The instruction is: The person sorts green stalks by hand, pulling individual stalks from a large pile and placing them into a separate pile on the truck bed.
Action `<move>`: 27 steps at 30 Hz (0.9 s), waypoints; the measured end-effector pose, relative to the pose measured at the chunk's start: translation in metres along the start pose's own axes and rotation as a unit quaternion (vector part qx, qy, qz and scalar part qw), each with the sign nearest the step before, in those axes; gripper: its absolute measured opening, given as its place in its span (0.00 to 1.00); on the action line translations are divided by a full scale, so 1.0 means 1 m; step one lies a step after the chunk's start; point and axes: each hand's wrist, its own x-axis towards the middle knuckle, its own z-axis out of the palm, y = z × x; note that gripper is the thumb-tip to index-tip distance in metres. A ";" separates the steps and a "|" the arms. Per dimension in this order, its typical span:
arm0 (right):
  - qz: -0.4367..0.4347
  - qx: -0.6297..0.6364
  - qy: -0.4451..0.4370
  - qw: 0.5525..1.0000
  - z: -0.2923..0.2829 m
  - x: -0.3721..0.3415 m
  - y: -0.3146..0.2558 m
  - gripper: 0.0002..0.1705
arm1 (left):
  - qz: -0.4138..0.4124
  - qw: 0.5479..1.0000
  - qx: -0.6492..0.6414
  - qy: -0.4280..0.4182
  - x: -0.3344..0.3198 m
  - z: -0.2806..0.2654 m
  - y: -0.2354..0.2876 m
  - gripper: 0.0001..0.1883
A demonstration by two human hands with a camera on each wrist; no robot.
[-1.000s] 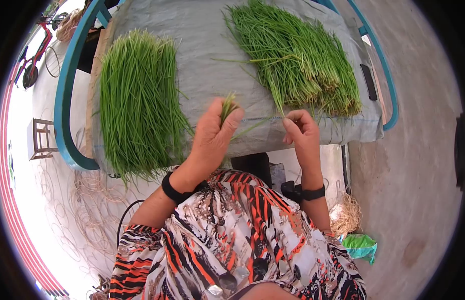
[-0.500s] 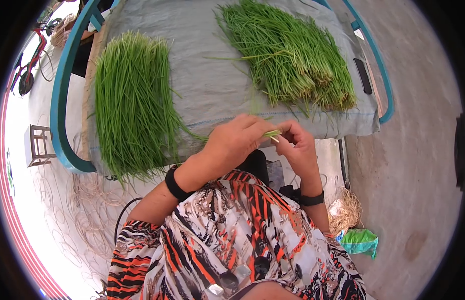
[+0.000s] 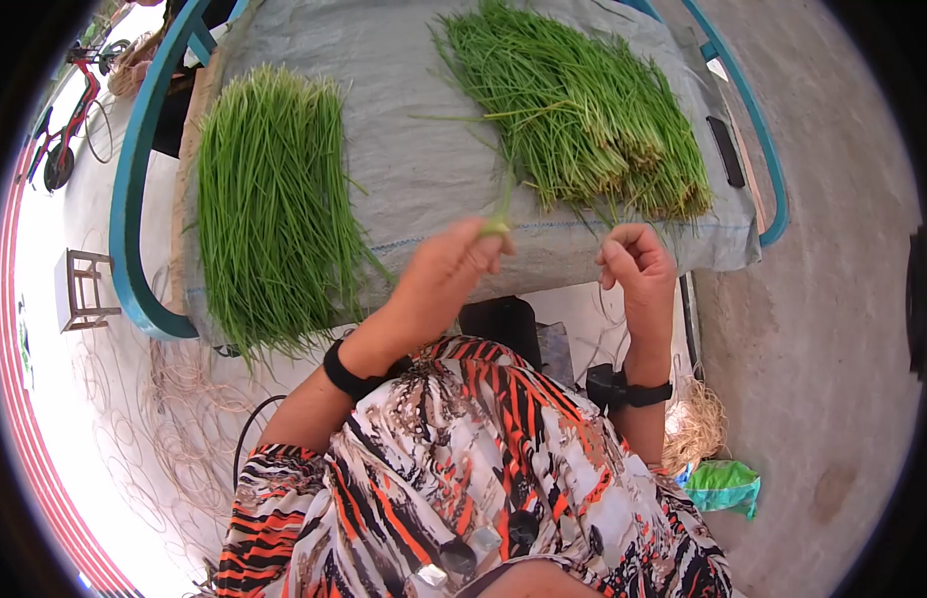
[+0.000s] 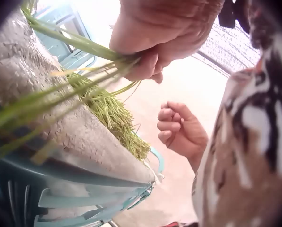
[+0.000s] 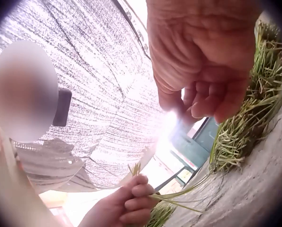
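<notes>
Between the fingers of my left hand (image 3: 446,267) (image 4: 167,30) is a small bunch of thin green stalks (image 4: 91,47), blurred in the head view at the fingertips. Its pale ends stick up past the fingers in the right wrist view. My right hand (image 3: 640,274) (image 5: 205,56) is a short way to the right, fingers curled, with nothing visible in them. A neat pile of green stalks (image 3: 274,199) lies on the left of the grey sheet (image 3: 404,179). A second, thicker pile (image 3: 583,120) lies on the right, its cut ends toward me.
Blue metal rails (image 3: 133,199) curve around both sides of the covered surface. A dark flat object (image 3: 726,151) lies by the right edge. A small stool (image 3: 83,289) stands on the left floor; dry strands (image 3: 698,424) and a green bag (image 3: 723,486) are at the lower right.
The hands came together over the sheet's near edge, then parted. The left hand has moved back left with the stalks; the right hand has moved to the right, away from them.
</notes>
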 end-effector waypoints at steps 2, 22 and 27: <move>-0.022 0.002 0.024 0.999 0.003 0.001 -0.003 0.03 | -0.191 0.954 -0.227 0.031 0.001 -0.011 0.020 0.11; -0.202 -0.260 -0.067 0.942 0.067 -0.009 -0.012 0.07 | -0.137 0.843 -0.506 0.121 0.007 -0.024 0.010 0.12; -0.152 -0.128 -0.123 0.972 0.059 -0.014 -0.015 0.05 | -0.147 0.893 -0.407 0.121 0.008 -0.020 0.010 0.13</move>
